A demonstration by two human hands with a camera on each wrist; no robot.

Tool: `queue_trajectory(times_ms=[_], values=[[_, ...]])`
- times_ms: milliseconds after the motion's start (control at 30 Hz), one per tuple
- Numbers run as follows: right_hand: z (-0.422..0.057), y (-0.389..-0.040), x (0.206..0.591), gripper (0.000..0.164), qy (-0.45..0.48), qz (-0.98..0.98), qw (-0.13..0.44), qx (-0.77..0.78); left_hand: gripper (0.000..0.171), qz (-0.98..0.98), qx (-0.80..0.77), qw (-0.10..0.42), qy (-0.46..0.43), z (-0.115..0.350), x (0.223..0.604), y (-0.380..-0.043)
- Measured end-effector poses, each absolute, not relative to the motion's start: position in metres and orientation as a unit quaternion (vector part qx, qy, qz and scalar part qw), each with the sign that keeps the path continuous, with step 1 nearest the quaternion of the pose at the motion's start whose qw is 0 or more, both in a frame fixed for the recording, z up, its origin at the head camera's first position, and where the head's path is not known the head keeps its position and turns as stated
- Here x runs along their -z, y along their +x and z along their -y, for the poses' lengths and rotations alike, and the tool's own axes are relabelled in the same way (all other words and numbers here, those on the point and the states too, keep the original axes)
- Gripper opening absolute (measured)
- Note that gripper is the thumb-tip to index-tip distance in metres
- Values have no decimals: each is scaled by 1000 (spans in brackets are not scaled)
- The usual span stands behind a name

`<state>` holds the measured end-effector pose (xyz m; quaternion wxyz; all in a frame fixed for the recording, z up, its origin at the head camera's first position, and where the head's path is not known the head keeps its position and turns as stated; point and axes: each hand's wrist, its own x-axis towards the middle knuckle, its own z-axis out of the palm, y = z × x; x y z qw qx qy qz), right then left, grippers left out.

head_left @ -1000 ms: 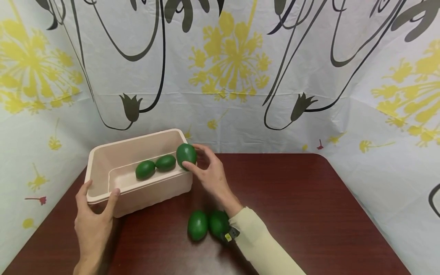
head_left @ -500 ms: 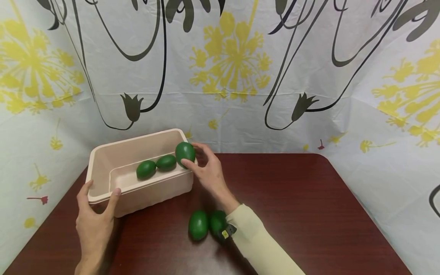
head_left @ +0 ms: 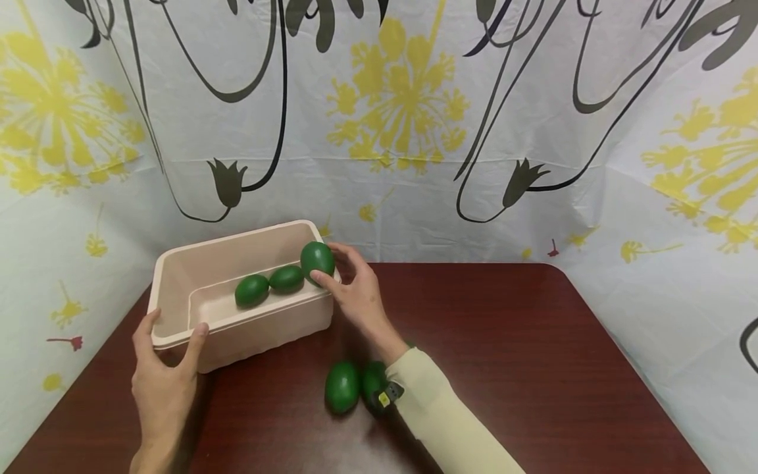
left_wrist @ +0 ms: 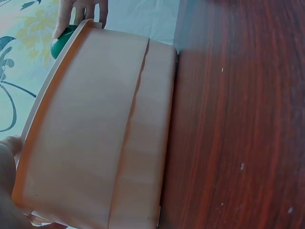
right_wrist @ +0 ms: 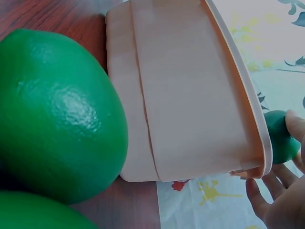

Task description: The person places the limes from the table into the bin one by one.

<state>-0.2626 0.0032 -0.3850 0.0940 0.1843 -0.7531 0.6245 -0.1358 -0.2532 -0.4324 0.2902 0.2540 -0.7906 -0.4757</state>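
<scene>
A beige plastic bin [head_left: 260,330] sits at the left of the table. My left hand [head_left: 166,388] grips its front left corner, thumb on the front rim and a finger on the left rim. My right hand [head_left: 361,296] pinches a green oval fruit [head_left: 317,258] between thumb and fingers, at the bin's right end. Inside the bin lie two more such fruits, the left one [head_left: 251,291] and the right one [head_left: 287,279]. On the table under my right forearm are a green fruit [head_left: 341,388] and another green fruit [head_left: 370,382], partly hidden by the wrist camera.
The dark red-brown table [head_left: 503,342] extends to the right of the bin. A white printed cloth [head_left: 414,217] hangs behind it and at both sides. A small black wrist camera [head_left: 391,395] is by my right sleeve.
My right hand has shifted slightly left and up with the fruit over the bin's right end. The left hand and bin are nearly still.
</scene>
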Motion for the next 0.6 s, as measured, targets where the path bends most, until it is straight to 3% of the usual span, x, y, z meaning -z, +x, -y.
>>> queue_trajectory(times_ms=[600], values=[[-16,-263,384,53,194,753,69,-625,82,790,476,289,258,254,431,-136]])
